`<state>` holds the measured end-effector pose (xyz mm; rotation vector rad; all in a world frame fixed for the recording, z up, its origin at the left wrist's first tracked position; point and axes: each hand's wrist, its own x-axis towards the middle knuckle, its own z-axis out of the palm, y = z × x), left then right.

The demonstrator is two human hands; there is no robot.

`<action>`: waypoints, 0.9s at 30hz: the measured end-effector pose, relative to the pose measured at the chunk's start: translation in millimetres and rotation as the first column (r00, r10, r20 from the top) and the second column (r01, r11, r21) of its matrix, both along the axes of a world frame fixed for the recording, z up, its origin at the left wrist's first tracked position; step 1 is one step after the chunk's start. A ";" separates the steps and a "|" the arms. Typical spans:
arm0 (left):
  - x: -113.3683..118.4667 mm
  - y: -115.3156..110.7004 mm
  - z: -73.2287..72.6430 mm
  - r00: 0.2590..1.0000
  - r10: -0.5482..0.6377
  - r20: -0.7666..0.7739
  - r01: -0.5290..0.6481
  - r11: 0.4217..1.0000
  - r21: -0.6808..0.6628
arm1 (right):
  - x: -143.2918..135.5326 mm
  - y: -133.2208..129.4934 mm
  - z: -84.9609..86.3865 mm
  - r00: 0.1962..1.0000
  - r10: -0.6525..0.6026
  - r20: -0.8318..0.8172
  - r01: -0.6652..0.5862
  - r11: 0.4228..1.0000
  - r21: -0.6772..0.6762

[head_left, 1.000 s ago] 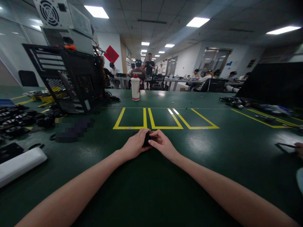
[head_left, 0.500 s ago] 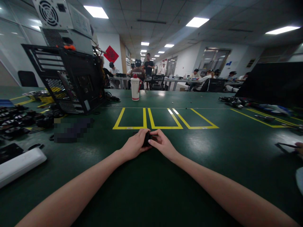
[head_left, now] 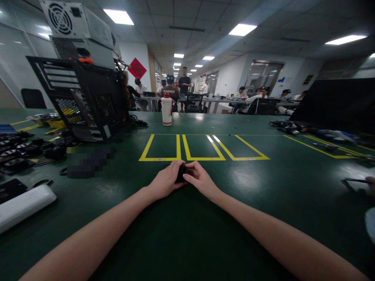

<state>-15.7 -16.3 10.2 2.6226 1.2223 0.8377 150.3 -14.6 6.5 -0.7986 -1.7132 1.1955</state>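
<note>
A small black object [head_left: 181, 174] is held between my two hands, low over the green table [head_left: 187, 234], just in front of the yellow tape outlines [head_left: 159, 159]. My left hand [head_left: 167, 179] wraps round its left side, with the fingers bent over the top. From the right, the thumb and fingers of my right hand [head_left: 199, 178] pinch the same object. Much of it is hidden by the fingers, and its exact form cannot be made out.
A black computer case [head_left: 96, 101] with metal power supplies on top stands at the left, beside black parts [head_left: 17, 150]. A white block [head_left: 25, 207] lies nearer. Behind the tape stands a cup [head_left: 166, 111]. Cables [head_left: 290, 127] lie right. Another person's hand [head_left: 370, 181] shows at the right edge.
Both hands keep their hold on the black object, with hardly any movement. The whole view has shifted very slightly.
</note>
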 end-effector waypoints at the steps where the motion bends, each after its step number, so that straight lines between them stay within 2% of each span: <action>1: -0.1 -0.5 0.6 1.000 -0.004 0.000 0.004 1.000 -0.001 | 0.1 0.2 -0.7 1.000 0.000 -0.011 0.000 1.000 0.005; 7: -0.2 -2.2 2.7 1.000 -0.011 -0.003 0.011 1.000 0.002 | 0.0 2.7 -2.2 1.000 -0.027 -0.006 0.027 0.999 0.023; 13: -0.6 -2.0 2.2 1.000 -0.004 0.017 0.004 1.000 -0.026 | 0.9 -0.4 1.0 0.997 -0.027 0.068 0.029 0.999 -0.023; 17: -1.1 -1.8 2.1 1.000 -0.010 0.014 0.010 1.000 -0.023 | 0.7 -2.8 1.6 0.999 0.000 0.045 -0.001 1.000 0.006; 23: -0.8 -0.1 -0.3 1.000 -0.008 0.009 0.008 1.000 -0.009 | -0.6 0.6 -0.7 0.999 -0.041 0.026 0.039 0.998 0.043; 27: -0.7 1.3 -2.5 1.000 -0.002 0.008 0.002 1.000 -0.002 | -0.5 2.3 -1.4 0.998 -0.057 0.017 0.056 0.998 0.020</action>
